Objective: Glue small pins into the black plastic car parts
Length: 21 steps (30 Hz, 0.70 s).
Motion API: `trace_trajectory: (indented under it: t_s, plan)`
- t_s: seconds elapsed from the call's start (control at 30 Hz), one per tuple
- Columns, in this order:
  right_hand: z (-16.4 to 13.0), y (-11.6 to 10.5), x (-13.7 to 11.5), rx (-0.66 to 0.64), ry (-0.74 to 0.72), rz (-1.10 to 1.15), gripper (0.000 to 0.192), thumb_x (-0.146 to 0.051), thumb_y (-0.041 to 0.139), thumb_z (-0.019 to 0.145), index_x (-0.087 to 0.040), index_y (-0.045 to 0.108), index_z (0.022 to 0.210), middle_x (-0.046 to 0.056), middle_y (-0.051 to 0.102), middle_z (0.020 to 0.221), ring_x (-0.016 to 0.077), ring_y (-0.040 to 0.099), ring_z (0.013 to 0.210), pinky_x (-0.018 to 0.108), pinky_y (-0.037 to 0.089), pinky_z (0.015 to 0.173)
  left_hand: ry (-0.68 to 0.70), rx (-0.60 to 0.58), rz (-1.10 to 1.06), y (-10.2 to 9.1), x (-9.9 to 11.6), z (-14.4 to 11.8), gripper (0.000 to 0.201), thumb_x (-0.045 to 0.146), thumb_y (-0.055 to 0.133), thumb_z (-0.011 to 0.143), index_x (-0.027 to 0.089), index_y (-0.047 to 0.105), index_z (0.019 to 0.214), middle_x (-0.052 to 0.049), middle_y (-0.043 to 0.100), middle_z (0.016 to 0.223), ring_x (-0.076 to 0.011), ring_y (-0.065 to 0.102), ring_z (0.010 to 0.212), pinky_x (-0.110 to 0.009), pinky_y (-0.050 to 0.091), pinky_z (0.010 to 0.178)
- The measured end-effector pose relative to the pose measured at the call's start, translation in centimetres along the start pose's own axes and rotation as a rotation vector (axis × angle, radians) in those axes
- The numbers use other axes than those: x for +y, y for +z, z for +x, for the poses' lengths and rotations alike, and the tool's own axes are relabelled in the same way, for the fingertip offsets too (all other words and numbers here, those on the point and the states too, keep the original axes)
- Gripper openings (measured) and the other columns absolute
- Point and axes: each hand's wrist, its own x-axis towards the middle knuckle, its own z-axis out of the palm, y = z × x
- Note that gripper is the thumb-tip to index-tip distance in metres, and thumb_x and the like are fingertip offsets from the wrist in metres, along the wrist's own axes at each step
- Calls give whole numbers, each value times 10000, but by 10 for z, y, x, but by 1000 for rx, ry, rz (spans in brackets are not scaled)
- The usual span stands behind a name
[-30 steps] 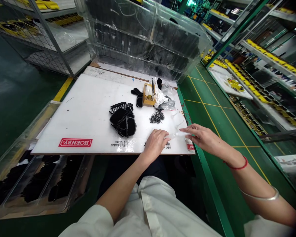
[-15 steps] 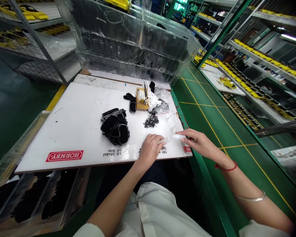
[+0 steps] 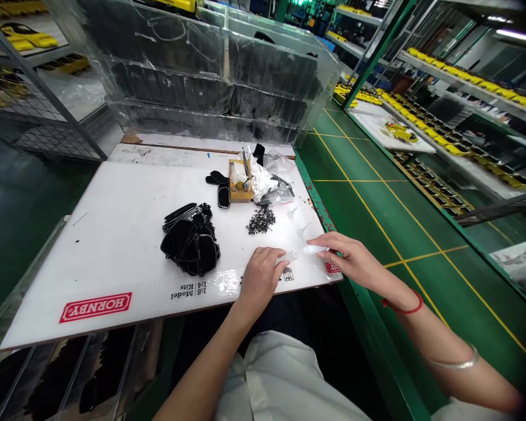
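Observation:
My right hand [image 3: 350,257] pinches a small whitish translucent bottle [image 3: 312,249] between thumb and fingers. In my left hand [image 3: 263,276], thumb and forefinger close on a small clear plastic piece [image 3: 291,256], whose exact kind is too small to make out. The piece and the bottle's end sit very close to each other above the white board [image 3: 127,234]. Just beyond them lie two small clear nozzle-like pieces, one nearer [image 3: 302,230] and one farther [image 3: 292,213]. A heap of tiny black parts [image 3: 261,220] is spread past my left hand.
A stack of black framed parts [image 3: 191,242] sits left of my hands. Farther back are a small wooden box [image 3: 241,196], black pieces [image 3: 223,195], crumpled white tissue [image 3: 260,182] and a plastic bag [image 3: 283,190]. Plastic-wrapped bins [image 3: 201,76] stand behind the board.
The clear piece and the bottle have come slightly apart, with a small gap between them now. My head view has shifted, so the board appears lower and farther left.

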Motion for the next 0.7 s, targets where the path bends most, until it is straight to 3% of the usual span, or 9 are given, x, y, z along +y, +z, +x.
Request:
trace_trajectory:
  t_s: [0.23, 0.7]
  plan:
    - [0, -1, -2, -20, -33, -88, 319, -268, 437, 928, -281, 565, 1220, 65, 577, 1135, 214, 579, 1056, 358, 512, 885, -18, -10, 5, 0, 2, 0, 134, 237, 543, 882, 185, 581, 1000, -34, 651, 961, -203, 541, 917, -355, 458, 850]
    - [6, -12, -8, -116, -128, -333, 377, -207, 398, 935, -277, 483, 1295, 64, 539, 1124, 171, 561, 1022, 280, 481, 832, -16, -9, 6, -1, 3, 0, 179, 289, 522, 892, 178, 588, 1016, -39, 644, 951, -199, 546, 912, -340, 456, 867]
